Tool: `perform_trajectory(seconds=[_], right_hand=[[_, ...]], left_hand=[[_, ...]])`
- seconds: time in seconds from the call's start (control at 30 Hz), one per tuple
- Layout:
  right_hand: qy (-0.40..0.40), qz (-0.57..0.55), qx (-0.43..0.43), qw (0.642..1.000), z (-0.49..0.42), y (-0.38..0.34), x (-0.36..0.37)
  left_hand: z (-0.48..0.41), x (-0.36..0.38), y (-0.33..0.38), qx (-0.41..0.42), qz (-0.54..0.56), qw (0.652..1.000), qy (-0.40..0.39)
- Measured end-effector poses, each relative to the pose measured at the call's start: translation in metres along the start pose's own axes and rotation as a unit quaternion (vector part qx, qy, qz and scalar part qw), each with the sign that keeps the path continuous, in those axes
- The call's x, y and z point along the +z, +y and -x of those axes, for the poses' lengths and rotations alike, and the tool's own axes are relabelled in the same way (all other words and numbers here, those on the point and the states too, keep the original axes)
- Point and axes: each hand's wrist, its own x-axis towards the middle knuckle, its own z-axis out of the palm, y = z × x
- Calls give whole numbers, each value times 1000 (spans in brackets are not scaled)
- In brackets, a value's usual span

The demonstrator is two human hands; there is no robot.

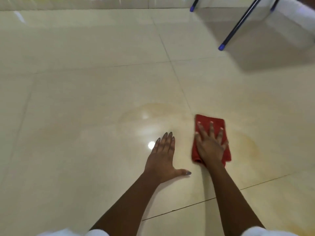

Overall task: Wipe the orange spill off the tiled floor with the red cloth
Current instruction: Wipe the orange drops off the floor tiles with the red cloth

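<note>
A folded red cloth (pixel 213 123) lies flat on the cream tiled floor (pixel 85 99). My right hand (pixel 210 145) presses down on it with the fingers spread and straight. My left hand (pixel 163 159) rests flat on the bare tile to the left of the cloth, fingers straight and thumb out to the side. A faint orange spill (pixel 248 143) stains the tile to the right of the cloth. A paler wet smear (pixel 153 114) with an arched edge spreads above my left hand.
Dark metal legs with blue caps (pixel 221 47) stand at the upper right, under a white piece of furniture (pixel 289 23). Another blue-capped leg (pixel 192 9) stands further back. Grout lines cross the glossy floor.
</note>
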Motion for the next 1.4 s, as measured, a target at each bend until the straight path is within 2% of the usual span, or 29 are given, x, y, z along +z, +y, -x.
perform_trajectory(seconds=[0.07,0.1,0.17,0.23,0.27,0.33,0.43,0.5,0.53,0.63,0.67,0.7,0.8,0.87,1.0,1.17,1.4], right_hand=[[14,-17,74,997,14,25,-1],[12,-6,72,997,29,26,1],[6,29,-27,999,40,14,5],[-15,38,-150,988,3,0,0],[-31,35,-173,984,-22,-6,-7],[-37,18,-131,991,-66,3,-18],[30,-51,75,995,-68,51,-24],[42,-61,162,984,-29,58,-15],[37,-48,151,987,-10,50,-8],[17,8,-54,998,-1,27,0],[2,13,-90,996,-14,31,-6],[-5,11,-82,997,-26,44,-13],[29,-50,81,995,-23,111,-26],[43,-58,149,986,14,143,-24],[15,-59,140,988,81,148,-13],[-33,-45,67,996,135,157,-8],[-68,-78,130,986,216,206,-22]], left_hand=[[-16,7,12,17,-16,1000,-7],[-19,10,16,23,-30,999,-10],[-22,17,22,23,-42,999,16],[-25,23,27,32,-45,998,29],[-25,23,26,36,-47,998,31],[-25,22,24,31,-48,998,30],[-25,22,25,22,-43,999,11],[-26,22,25,16,-42,999,13],[-26,23,25,13,-45,999,16],[-27,24,25,11,-55,998,21],[-27,24,25,11,-60,998,20],[-27,24,25,14,-66,997,20],[-26,22,25,13,-71,997,12],[-27,18,27,5,-68,998,-7],[-24,7,39,2,-96,994,-43],[-1,4,91,72,-121,986,-88],[40,-17,173,147,-152,965,-155]])
